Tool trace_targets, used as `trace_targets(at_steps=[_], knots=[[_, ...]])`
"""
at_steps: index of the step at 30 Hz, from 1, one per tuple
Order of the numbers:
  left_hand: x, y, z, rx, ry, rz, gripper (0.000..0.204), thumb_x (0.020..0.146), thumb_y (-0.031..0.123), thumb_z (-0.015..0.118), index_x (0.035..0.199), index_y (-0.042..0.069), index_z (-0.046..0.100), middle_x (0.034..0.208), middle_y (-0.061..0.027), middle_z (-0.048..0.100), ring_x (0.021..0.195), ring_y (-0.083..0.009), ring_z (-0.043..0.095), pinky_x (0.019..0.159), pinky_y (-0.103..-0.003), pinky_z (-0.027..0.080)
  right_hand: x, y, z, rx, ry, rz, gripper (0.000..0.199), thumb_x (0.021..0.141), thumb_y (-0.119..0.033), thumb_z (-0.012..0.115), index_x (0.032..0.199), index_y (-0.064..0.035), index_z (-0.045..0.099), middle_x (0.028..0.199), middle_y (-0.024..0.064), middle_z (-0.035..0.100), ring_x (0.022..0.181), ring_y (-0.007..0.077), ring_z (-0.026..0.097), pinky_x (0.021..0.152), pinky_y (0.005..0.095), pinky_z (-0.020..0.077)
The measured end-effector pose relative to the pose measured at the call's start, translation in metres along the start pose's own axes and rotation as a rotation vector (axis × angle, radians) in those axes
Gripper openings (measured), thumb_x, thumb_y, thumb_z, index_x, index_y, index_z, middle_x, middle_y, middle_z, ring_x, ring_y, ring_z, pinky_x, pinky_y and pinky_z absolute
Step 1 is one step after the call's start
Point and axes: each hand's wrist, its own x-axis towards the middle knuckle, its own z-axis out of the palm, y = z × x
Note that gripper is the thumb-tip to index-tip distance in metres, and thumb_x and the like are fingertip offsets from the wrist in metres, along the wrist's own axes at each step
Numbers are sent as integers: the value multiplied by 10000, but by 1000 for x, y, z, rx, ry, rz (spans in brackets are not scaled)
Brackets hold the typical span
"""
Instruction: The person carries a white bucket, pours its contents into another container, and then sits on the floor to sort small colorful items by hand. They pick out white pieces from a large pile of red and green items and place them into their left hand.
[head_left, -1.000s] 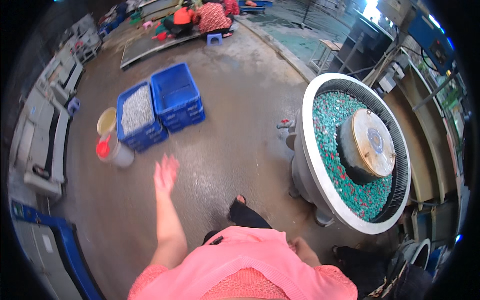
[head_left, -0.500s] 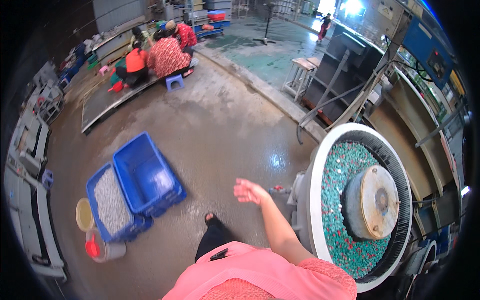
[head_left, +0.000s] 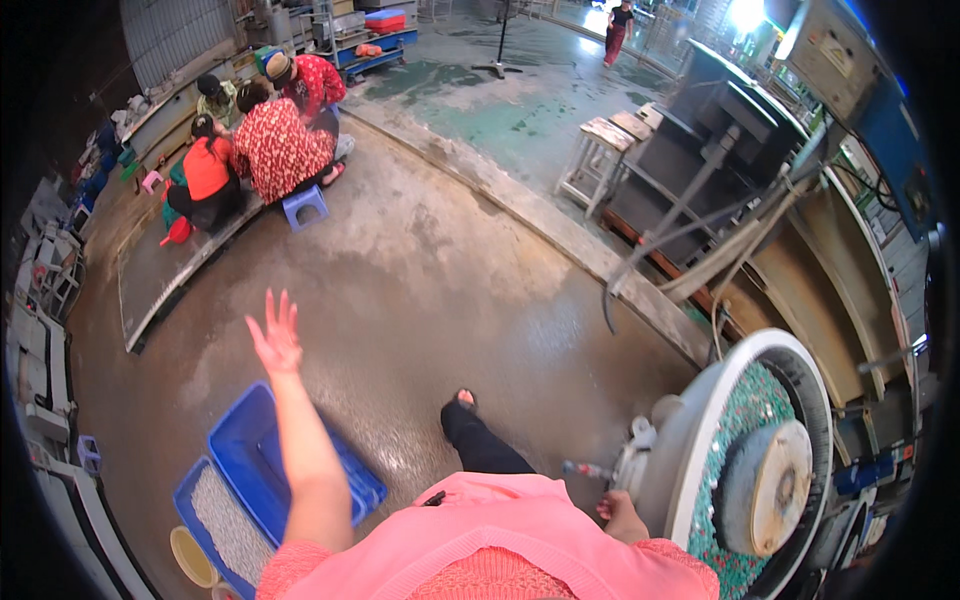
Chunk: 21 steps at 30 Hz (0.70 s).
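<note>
Wet concrete floor (head_left: 450,290) fills the workshop, stained and glistening. Nearest, at five o'clock, the right hand (head_left: 622,517) hangs by the hip, just beside the white round tub (head_left: 700,440) of green pellets with its metal hub; its grip is curled, and whether it holds anything I cannot tell. At seven o'clock an empty blue crate (head_left: 262,470) sits on the floor, touching a second blue crate (head_left: 215,520) filled with grey parts, a yellow bucket (head_left: 190,556) next to it. Above the empty crate the left hand (head_left: 276,338) is raised in the air, fingers spread, grip released, touching nothing. Far off at eleven o'clock, several people (head_left: 270,140) sit low around a long tray (head_left: 170,270), one on a small blue stool (head_left: 305,205).
</note>
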Motion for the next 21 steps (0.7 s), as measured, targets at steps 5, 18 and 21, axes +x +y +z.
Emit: trace_targets(at_steps=[5,18,21], knots=[[-77,-59,-191,865,1199,-954,649,852,534,406,1290,56,374,1205,-205,495,1096,-321,498,868,-477,424,-23,-254,123,-3,-26,-369,192,743,-192,516,665,-36,596,568,144,568,414,250,520,329,390,377],[90,-22,-313,1409,1141,-1318,486,858,392,433,1182,33,484,1141,-202,536,1065,-319,517,878,-424,418,-287,-847,476,103,-1176,-638,397,839,-321,539,1208,-192,470,1074,81,584,926,243,581,733,425,486],[326,-15,-394,1690,828,-1171,451,860,359,439,1157,28,510,1126,-201,545,1057,-319,521,881,-411,417,-98,-866,458,-1186,263,-991,426,771,-281,526,1173,-143,530,1186,54,539,1009,270,553,856,420,434]])
